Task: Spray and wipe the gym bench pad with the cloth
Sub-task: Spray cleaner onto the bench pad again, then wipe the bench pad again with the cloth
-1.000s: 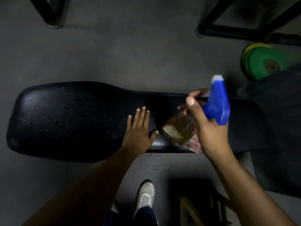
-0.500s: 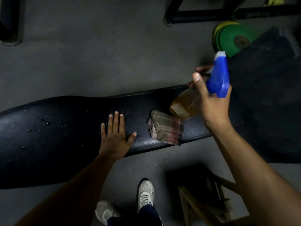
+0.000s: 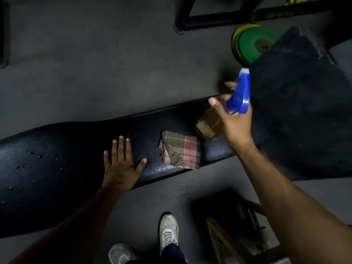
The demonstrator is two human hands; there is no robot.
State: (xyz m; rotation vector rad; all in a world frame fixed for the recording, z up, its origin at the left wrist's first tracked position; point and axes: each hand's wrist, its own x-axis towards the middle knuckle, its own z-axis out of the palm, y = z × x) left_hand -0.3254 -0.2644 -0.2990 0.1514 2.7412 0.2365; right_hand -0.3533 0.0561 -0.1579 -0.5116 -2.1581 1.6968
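Your right hand [image 3: 235,123] grips spray bottle [image 3: 224,119]; left hand [image 3: 122,164] flat, fingers spread, on bench pad [image 3: 57,168]. Cloth [image 3: 181,151] folded on pad, between hands: soft, light, likely limp; pinch near edge.

Bare forearms, dark trousers [image 3: 172,253], pale laced sneakers [image 3: 168,232].

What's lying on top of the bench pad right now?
On the bench pad: the folded plaid cloth, the left hand resting flat, and scattered droplets. The right hand holds the spray bottle above it. The pad under the cloth is hidden.
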